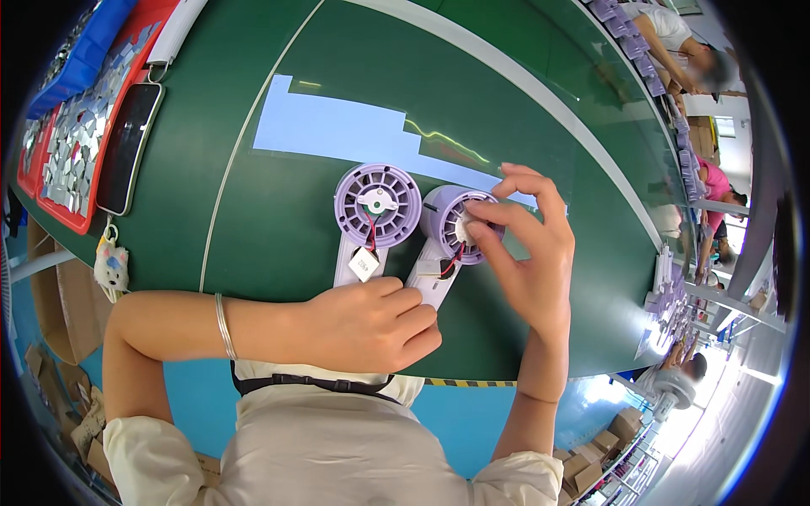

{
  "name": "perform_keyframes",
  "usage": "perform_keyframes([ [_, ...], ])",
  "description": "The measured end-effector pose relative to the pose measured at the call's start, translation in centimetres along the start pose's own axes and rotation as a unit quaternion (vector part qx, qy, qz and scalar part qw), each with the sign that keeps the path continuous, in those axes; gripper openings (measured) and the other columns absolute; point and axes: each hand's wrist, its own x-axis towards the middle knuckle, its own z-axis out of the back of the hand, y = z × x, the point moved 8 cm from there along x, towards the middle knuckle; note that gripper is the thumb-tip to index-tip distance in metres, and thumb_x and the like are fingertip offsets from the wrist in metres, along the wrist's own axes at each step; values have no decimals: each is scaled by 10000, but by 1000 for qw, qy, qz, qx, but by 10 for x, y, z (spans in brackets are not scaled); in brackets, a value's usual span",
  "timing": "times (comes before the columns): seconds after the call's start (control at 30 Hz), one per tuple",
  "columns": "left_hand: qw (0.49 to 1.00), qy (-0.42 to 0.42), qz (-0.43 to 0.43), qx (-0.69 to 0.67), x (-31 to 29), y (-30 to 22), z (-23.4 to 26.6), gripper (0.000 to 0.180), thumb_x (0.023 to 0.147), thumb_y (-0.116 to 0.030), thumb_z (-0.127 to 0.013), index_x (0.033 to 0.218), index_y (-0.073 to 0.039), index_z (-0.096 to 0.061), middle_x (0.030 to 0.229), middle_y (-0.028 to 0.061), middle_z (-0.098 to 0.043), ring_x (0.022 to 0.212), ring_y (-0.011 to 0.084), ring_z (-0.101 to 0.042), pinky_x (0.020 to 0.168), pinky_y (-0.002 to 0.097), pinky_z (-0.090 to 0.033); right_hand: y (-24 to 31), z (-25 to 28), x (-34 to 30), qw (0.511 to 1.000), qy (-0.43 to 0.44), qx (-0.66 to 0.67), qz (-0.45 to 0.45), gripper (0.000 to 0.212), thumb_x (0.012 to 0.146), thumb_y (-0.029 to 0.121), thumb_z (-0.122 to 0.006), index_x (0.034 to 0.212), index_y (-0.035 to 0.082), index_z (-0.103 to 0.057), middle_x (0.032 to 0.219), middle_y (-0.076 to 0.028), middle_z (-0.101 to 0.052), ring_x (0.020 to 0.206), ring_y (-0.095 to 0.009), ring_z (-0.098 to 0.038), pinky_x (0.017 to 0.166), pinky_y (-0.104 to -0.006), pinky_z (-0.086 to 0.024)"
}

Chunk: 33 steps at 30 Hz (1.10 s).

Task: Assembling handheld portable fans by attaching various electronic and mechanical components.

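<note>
Two small purple and white handheld fans lie side by side on the green table. The left fan (408, 187) has a round slotted purple head, a white centre piece, red and black wires and a small white square part (364, 265) on its handle. Tilted to the right, the second fan (434, 221) has similar wires and a white block. My left hand (375, 325) is closed around the lower end of the second fan's handle and covers the left fan's handle end. My right hand (531, 244) pinches at the white centre of the second fan's head, thumb and forefinger together.
A pale blue sheet (329, 126) lies flat beyond the fans. On the left are a red tray (89, 190) of small silvery pieces, a blue bin (89, 59) and a phone (132, 143) with a plush charm (111, 266). Co-workers sit along the line at right.
</note>
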Motion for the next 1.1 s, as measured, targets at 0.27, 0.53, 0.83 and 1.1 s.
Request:
perform_keyframes([
  [0.27, 1000, -8, -2, 14, 2, -2, 0, 121, 664, -152, -648, 704, -87, -553, 660, -14, -454, 626, 125, -486, 518, 258, -362, 2, 2, 1, 999, 31, 6, 14, 241, 667, 9, -815, 894, 47, -745, 1081, -81, -602, 1183, -346, -586, 920, -430, -484],
  [0.53, 1000, 5, -7, 15, -1, -4, 1, 114, 677, -145, -644, 705, -90, -547, 659, -14, -454, 619, 119, -476, 513, 262, -348, 10, 2, -1, 999, 33, -11, 2, 243, 685, 30, -823, 912, 49, -739, 1082, -79, -603, 1176, -344, -582, 932, -438, -470],
  [0.83, 1000, 23, -10, 15, 9, 2, -2, 103, 708, -152, -635, 752, -99, -559, 704, -5, -483, 644, 128, -492, 544, 266, -371, 6, 9, -1, 999, 20, -38, -16, 245, 704, 40, -809, 936, 70, -734, 1072, -84, -595, 1136, -344, -582, 949, -448, -451],
  [1.1, 999, 51, 4, 9, -4, 1, -5, 98, 765, -108, -700, 838, -68, -648, 722, 33, -460, 635, 212, -503, 559, 348, -380, -16, -10, -9, 996, 9, 83, -15, 153, 805, 180, -751, 928, 99, -710, 1116, -114, -562, 1142, -341, -514, 996, -496, -382],
])
